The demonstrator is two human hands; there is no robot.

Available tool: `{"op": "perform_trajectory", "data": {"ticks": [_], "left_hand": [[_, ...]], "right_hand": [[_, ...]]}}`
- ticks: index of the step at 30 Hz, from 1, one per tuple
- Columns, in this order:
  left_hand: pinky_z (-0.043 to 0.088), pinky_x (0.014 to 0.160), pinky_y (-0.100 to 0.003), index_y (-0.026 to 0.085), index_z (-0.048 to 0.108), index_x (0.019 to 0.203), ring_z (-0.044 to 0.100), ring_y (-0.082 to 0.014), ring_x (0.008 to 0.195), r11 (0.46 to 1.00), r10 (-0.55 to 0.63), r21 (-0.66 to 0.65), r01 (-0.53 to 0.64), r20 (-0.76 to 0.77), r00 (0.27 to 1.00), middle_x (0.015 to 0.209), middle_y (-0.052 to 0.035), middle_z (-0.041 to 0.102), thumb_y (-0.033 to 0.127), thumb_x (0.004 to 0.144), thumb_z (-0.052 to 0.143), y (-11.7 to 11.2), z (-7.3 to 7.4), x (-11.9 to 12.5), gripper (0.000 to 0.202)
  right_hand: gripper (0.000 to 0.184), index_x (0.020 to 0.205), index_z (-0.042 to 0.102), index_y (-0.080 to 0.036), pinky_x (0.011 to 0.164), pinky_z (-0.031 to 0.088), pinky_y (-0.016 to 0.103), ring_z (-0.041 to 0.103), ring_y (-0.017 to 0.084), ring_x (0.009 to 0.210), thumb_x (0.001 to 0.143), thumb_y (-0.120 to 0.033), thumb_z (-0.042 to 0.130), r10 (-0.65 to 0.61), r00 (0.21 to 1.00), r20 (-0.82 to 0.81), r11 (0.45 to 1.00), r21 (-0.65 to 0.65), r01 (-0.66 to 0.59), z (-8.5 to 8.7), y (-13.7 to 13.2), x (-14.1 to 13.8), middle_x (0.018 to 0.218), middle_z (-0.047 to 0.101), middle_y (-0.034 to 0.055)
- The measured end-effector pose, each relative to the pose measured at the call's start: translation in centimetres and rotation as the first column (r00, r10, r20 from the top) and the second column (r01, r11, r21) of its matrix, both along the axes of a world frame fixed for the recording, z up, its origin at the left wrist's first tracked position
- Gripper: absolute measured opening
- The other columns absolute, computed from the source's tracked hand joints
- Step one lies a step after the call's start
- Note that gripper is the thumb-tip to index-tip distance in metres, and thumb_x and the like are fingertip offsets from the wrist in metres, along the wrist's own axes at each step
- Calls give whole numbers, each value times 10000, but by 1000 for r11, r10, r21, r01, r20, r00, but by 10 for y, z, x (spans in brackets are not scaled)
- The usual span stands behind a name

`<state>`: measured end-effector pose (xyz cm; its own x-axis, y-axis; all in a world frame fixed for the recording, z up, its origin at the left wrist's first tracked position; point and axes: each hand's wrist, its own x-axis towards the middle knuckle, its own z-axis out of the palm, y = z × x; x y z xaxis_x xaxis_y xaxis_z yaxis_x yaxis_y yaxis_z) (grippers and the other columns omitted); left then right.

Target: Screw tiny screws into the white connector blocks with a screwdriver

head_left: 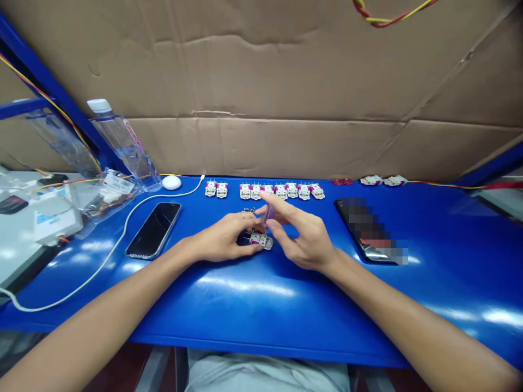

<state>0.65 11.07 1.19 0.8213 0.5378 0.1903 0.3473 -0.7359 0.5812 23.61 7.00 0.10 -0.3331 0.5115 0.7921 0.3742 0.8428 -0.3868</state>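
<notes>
My left hand [229, 237] rests on the blue table, its thumb and fingers closed around a small white and magenta plug [261, 240] with metal pins. Just above that plug, the thumb and fingers of my right hand [304, 234] pinch a purple see-through handle [269, 213], held roughly upright. Its lower end is hidden by my fingers. A little pile of small brass-coloured screws [249, 209] lies just beyond my left fingers. Behind them, several similar white and magenta plugs [291, 189] stand in a row, pins toward the back.
Left are a phone [154, 230], a white cable [122, 228], a white oval case [171, 182], a water bottle [126, 147] and a plastic bag [110, 196]. Right lie a dark phone-like object [359, 228], magenta pieces [341, 182] and two white parts [371, 180]. Cardboard [261, 81] walls the back.
</notes>
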Motion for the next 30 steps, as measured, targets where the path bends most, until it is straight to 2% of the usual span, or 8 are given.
{"op": "perform_trajectory", "data": {"ticks": [2,6,11,16,20,24,26,30], "left_hand": [[552,1038,-396,191,729,1200,683,-272,1141,998,-7,57,8,-12,1000,1197,-109,747,359,1029,711,-1,-1,0,240],[550,1051,-415,193,734,1216,661,-285,1164,992,-8,122,15,-57,998,1216,-119,727,381,1051,668,-3,1,0,258],[551,1051,-434,197,714,1266,656,-300,1185,985,5,171,9,-80,997,1263,-129,718,389,1056,654,-3,4,-1,292],[558,982,-427,180,724,1218,660,-299,1124,976,35,217,-11,-107,994,1226,-131,715,428,1056,661,-2,4,-1,303],[556,995,-404,189,728,1249,664,-290,1148,974,35,228,-9,-108,994,1247,-125,709,443,1058,668,-2,4,-2,324],[559,947,-385,191,746,1218,672,-281,1115,975,36,224,-10,-110,993,1225,-115,714,433,1058,672,-2,4,-2,299],[559,963,-391,188,748,1226,676,-285,1127,975,29,220,-6,-103,994,1228,-118,720,445,1062,666,-1,3,-2,315],[559,1006,-405,182,743,1257,687,-298,1153,977,28,214,-6,-100,995,1222,-127,732,464,1051,686,-1,2,-2,354]], "right_hand": [[616,1662,501,-332,992,719,328,841,194,1108,1083,-165,631,-8,1000,-18,1000,-23,8,-1,0,0,1478,754,43],[533,1541,636,-343,849,753,311,855,191,954,1034,-224,745,-87,991,-102,995,-47,83,-2,1,2,1340,820,24],[519,1589,586,-301,878,750,332,848,186,955,1081,-201,624,-36,997,-63,996,-78,31,2,3,4,1387,795,62],[477,1507,654,-325,779,747,309,826,182,922,1048,-208,708,-16,997,-76,1000,-21,15,4,4,5,1312,815,53],[549,1624,540,-331,884,742,356,832,190,996,1095,-194,595,26,1000,-17,997,-71,-27,0,4,5,1428,765,68],[514,1569,598,-332,861,739,314,836,180,969,1070,-248,690,-15,998,-55,999,-38,12,-2,4,5,1382,795,44],[503,1577,594,-320,864,739,314,838,184,985,1083,-252,660,-17,999,-42,999,-39,16,-1,3,5,1394,791,52],[525,1618,565,-311,989,724,376,846,214,1056,1101,-223,588,-20,1000,-2,999,-37,20,2,3,6,1374,802,54]]}}
